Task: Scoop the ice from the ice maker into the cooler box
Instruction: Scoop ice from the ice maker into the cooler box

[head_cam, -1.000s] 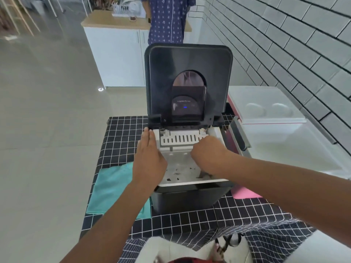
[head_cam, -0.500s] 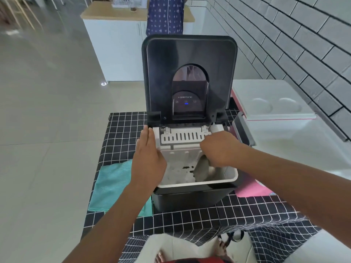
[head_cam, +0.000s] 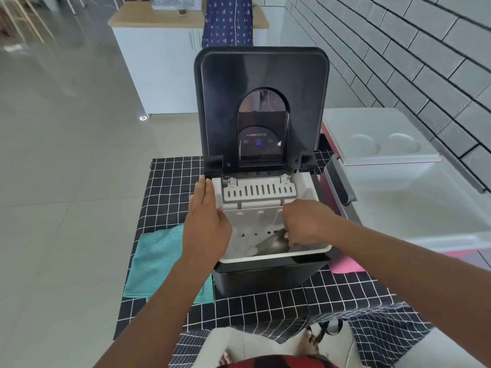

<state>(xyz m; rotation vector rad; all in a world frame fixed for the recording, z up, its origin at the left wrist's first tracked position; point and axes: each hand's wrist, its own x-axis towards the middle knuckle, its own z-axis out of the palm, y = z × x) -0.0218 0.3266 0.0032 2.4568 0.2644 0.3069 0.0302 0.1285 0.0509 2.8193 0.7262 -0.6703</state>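
Observation:
A black ice maker (head_cam: 265, 277) stands on the checked tablecloth with its lid (head_cam: 261, 75) raised upright. Its white inner basket (head_cam: 268, 208) is exposed. My left hand (head_cam: 206, 221) lies flat along the basket's left rim, fingers together. My right hand (head_cam: 305, 221) reaches into the basket from the right, closed around the handle of a grey scoop (head_cam: 271, 244) that lies low inside. A few pale ice pieces (head_cam: 249, 252) show near the scoop. The white cooler box (head_cam: 414, 208) stands open to the right, its lid (head_cam: 377, 136) tipped back.
A teal cloth (head_cam: 156, 261) lies left of the ice maker and a pink cloth (head_cam: 345, 266) right of it. A grey brick wall (head_cam: 398, 49) runs along the right. A person in a patterned blue garment (head_cam: 228, 19) stands at a white counter (head_cam: 159, 62) behind.
My right hand has pushed the scoop lower and flatter into the basket. The left hand stays on the left rim. The view has shifted closer.

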